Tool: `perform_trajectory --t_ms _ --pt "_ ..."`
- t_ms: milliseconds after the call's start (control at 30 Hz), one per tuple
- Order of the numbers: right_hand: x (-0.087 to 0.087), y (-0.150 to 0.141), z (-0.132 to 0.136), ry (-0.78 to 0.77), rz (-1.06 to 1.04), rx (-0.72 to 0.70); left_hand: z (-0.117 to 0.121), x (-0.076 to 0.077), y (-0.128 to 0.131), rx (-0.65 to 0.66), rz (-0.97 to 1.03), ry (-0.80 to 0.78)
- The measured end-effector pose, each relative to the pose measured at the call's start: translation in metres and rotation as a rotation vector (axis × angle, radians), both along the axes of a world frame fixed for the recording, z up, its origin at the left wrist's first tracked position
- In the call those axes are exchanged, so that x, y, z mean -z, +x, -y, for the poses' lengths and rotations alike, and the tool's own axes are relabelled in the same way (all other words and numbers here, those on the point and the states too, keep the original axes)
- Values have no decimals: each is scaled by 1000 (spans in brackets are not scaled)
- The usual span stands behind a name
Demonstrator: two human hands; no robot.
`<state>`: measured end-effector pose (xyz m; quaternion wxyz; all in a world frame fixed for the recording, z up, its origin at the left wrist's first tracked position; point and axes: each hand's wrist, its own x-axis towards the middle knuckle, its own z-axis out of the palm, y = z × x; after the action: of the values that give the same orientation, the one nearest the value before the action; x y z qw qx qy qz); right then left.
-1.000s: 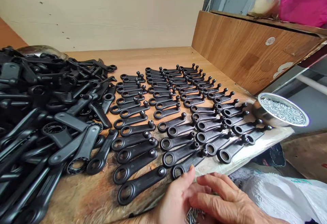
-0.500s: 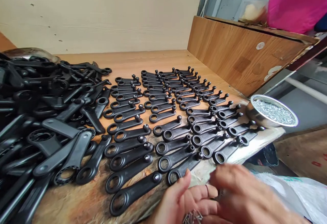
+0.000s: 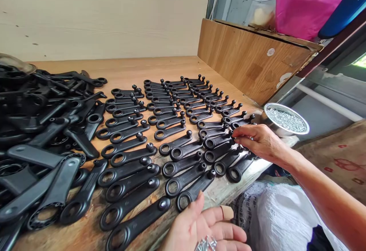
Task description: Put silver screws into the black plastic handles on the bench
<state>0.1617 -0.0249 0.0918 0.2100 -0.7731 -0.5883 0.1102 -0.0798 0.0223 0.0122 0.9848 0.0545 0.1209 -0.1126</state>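
Our left hand (image 3: 204,230) cups loose screws (image 3: 205,244), palm open. Right hand (image 3: 259,141) pinches at a stiff, light black handle (image 3: 241,163) just below its grip; screws are small and slippery.

On the wooden table (image 3: 160,66): rows of crank handles (image 3: 171,129) laid side by side across the middle, reaching toward one o'clock. At nine o'clock of the rows, a loose heap of handles (image 3: 37,129), with a metal bowl's rim (image 3: 14,61) behind it at eleven o'clock. At three o'clock of the rows, at the table's edge, a dish of pins (image 3: 286,119); behind that, at one o'clock, a wooden box (image 3: 248,64). Over the rows' three o'clock end, the right hand (image 3: 259,140), fingertips on a handle there. At six o'clock, just before the nearest handle, the left hand (image 3: 206,226), palm up, pins (image 3: 206,244) lying in it.
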Motion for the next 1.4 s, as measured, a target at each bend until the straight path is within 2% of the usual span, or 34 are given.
perform_trajectory --t_ms 167,400,500,567,667,733,833,1000,1100,1233,1400 --pt "-5 -3 -7 -102 -78 64 0 -4 1 8 -22 7" --pt "-7 0 -17 -176 -131 59 1 -6 1 -1 -39 -19" --pt "-8 -4 -9 -96 -15 63 4 -5 1 -8 -37 -16" --pt "-10 -15 2 57 130 1 4 -5 1 -10 -32 -12" --pt "-11 -46 21 248 207 -266 4 -8 0 -4 -49 1" --pt "-8 -71 32 262 210 -437 4 -9 1 0 -75 26" --pt "6 -100 39 209 206 -563 5 -10 2 -37 -80 31" --pt "37 -114 43 321 131 -546 8 -6 4 -106 28 -81" --pt "46 -114 46 367 156 -510 7 -3 3 -102 7 -170" --pt "45 -113 49 413 174 -469 6 1 0 -106 -42 -177" --pt "36 -110 42 322 50 -529 8 5 0 -115 -38 -45"
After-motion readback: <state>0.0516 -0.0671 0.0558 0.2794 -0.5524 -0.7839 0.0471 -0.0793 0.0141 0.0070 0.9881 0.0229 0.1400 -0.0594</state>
